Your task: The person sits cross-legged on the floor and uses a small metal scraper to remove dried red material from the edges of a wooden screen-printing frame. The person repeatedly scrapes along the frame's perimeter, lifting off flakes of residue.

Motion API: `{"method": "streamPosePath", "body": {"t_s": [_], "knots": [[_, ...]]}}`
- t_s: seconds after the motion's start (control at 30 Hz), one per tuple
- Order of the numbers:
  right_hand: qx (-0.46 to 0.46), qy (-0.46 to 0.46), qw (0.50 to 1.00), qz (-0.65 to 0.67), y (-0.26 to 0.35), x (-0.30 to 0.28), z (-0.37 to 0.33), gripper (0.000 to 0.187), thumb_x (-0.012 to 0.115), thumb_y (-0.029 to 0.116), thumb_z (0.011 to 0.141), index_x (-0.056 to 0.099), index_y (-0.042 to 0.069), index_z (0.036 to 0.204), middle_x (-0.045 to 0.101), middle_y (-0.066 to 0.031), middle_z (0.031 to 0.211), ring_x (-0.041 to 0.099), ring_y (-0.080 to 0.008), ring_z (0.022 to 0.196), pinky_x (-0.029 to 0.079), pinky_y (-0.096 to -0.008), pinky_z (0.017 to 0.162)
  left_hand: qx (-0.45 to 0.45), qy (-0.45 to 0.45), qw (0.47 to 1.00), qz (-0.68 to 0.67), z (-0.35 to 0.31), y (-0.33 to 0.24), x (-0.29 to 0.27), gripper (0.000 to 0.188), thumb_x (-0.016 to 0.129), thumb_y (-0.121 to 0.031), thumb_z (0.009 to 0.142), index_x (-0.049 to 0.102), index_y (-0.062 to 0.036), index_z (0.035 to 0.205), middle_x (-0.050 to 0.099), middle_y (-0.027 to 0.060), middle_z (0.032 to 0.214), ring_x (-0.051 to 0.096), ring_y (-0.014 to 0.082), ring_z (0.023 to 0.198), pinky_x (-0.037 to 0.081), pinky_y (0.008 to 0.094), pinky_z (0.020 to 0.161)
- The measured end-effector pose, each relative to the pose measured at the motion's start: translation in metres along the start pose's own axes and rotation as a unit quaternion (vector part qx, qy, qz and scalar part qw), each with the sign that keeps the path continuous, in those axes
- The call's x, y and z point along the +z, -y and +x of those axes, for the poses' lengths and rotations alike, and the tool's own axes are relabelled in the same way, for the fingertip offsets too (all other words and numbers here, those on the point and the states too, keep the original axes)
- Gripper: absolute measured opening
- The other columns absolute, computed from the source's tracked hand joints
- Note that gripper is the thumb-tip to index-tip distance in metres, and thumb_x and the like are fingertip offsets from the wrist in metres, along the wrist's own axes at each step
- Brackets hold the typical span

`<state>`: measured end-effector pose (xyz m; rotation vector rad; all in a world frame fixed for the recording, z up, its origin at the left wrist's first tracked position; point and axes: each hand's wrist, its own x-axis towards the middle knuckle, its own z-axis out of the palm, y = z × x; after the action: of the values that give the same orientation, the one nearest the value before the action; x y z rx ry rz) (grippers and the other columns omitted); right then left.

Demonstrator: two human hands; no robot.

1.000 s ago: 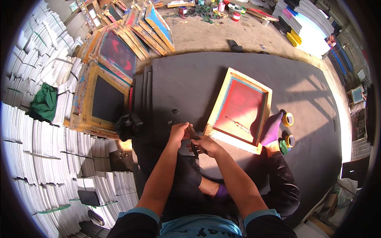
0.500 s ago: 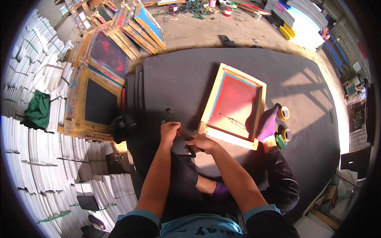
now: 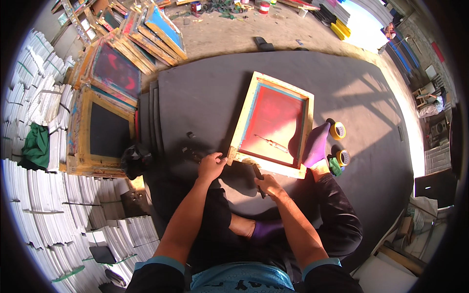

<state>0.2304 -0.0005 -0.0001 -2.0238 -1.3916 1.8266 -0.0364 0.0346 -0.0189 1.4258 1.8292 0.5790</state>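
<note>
A wooden screen-printing frame (image 3: 238, 122) with red mesh and a blue inner border lies tilted on the dark mat. On its mesh rests a screwdriver (image 3: 273, 143). My left hand (image 3: 211, 167) is at the frame's lower-left corner, fingers drawn together by the wood; whatever they pinch is too small to make out. My right hand (image 3: 268, 185) is closed around a dark tool that looks like pliers (image 3: 257, 172), its head by the frame's near edge. Beyond the left hand, small dark bits (image 3: 190, 135) lie on the mat.
My purple-socked foot (image 3: 316, 144) rests against the frame's right side. Two yellow tape rolls (image 3: 337, 130) and a green cloth (image 3: 334, 167) are beside it. More framed screens (image 3: 111, 122) and a black bag (image 3: 136, 161) stand left, near stacked white sheets (image 3: 44, 195).
My hands have parted: the right moved right with the tool to the frame's near edge, and the left came to the frame's corner. The whole view shifted slightly.
</note>
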Motion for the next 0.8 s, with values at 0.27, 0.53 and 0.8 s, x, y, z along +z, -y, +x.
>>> {"method": "streamPosePath", "body": {"t_s": [0.27,0.53,0.8], "knots": [[-0.003,0.006,1.000,0.007,-0.016,0.001,0.018,0.032,0.062,0.029,0.098,0.063,-0.001,0.087,0.060,-0.0074,0.067,0.057,-0.0169,0.053,0.046,-0.0366,0.042,0.014,0.016,1.000,0.004,0.003,0.003,0.011,0.044,0.075,-0.035,0.088,0.073,-0.0025,0.117,0.076,0.0178,0.097,0.074,0.0299,0.091,0.057,0.0392,0.082],[0.050,0.008,0.994,-0.101,0.033,-0.012,0.008,0.039,0.062,0.029,0.092,0.067,-0.010,0.099,0.068,-0.0184,0.080,0.067,-0.0278,0.064,0.059,-0.0464,0.050,-0.014,0.039,0.999,0.005,0.002,-0.004,0.009,0.043,0.074,-0.038,0.088,0.073,-0.0065,0.117,0.077,0.0138,0.099,0.074,0.0298,0.095,0.057,0.0406,0.084],[0.020,-0.027,0.961,-0.273,0.052,-0.015,-0.002,0.034,0.062,0.028,0.091,0.065,-0.005,0.091,0.063,-0.0127,0.066,0.066,-0.0258,0.060,0.052,-0.0418,0.049,-0.021,0.064,0.997,0.026,-0.001,-0.008,0.010,0.048,0.072,-0.043,0.089,0.070,-0.0118,0.125,0.075,0.0130,0.109,0.071,0.0329,0.105,0.056,0.0444,0.090]]}}
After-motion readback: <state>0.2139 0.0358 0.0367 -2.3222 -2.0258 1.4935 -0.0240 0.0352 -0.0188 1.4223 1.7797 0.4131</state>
